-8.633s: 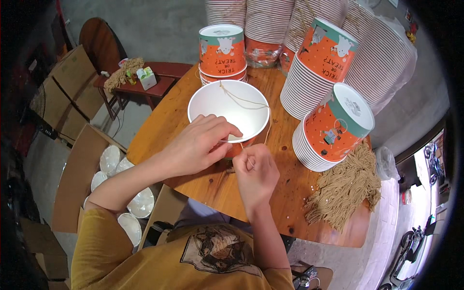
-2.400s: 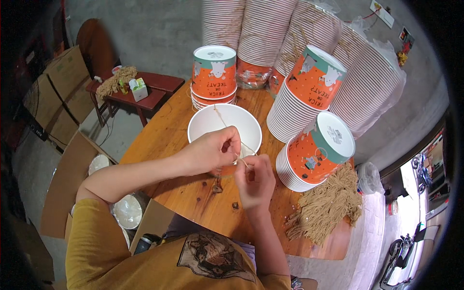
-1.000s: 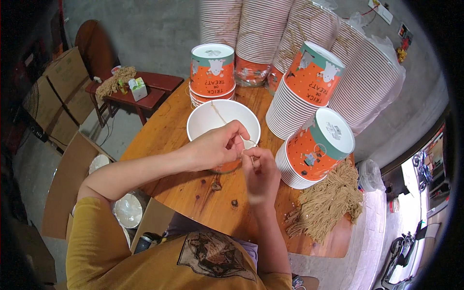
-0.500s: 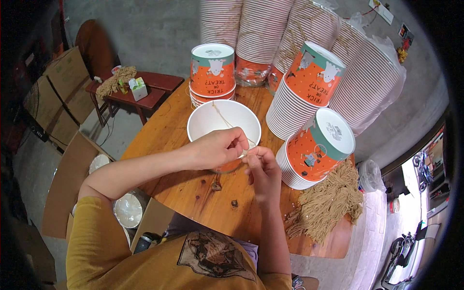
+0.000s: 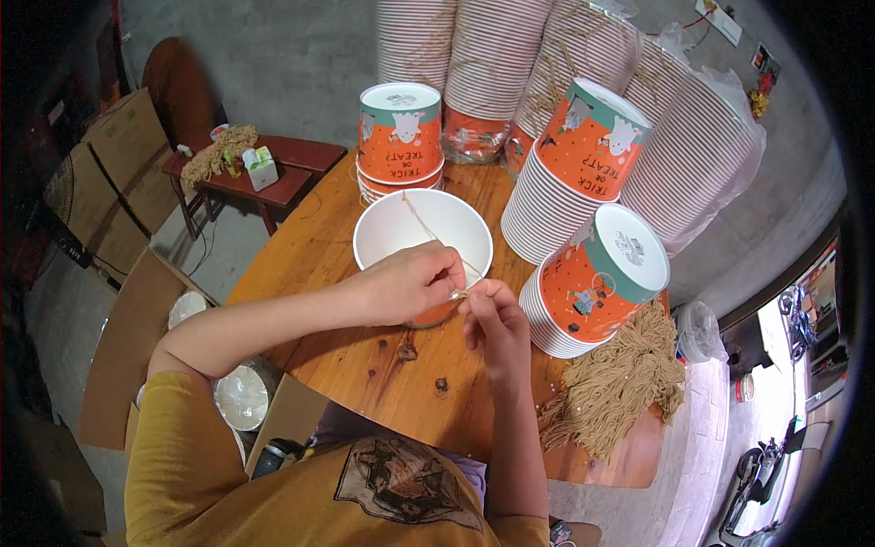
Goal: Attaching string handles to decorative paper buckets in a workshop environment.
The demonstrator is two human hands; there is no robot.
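Note:
An orange paper bucket with a white inside (image 5: 401,226) stands mouth up on the table before me. A thin tan cord (image 5: 419,219) runs across its mouth from the far rim to my fingers at the near right rim. My left hand (image 5: 415,281) is closed in a pinch on the cord. Close beside it, my right hand (image 5: 494,319) pinches the cord between thumb and forefinger. A small white piece shows between the fingertips, too small to name. The bucket's near side is partly hidden by my left hand and forearm.
Upturned orange and green buckets (image 5: 401,137) stand behind the bucket, with more stacks (image 5: 592,283) at the right. A tan cord bundle (image 5: 620,383) lies at the table's right. Tall wrapped stacks (image 5: 497,64) line the back. An open carton (image 5: 123,356) holds buckets at the left.
Both hands have shifted only slightly, still pinching at the bucket's near right rim. The cord inside the mouth has moved a little to the right.

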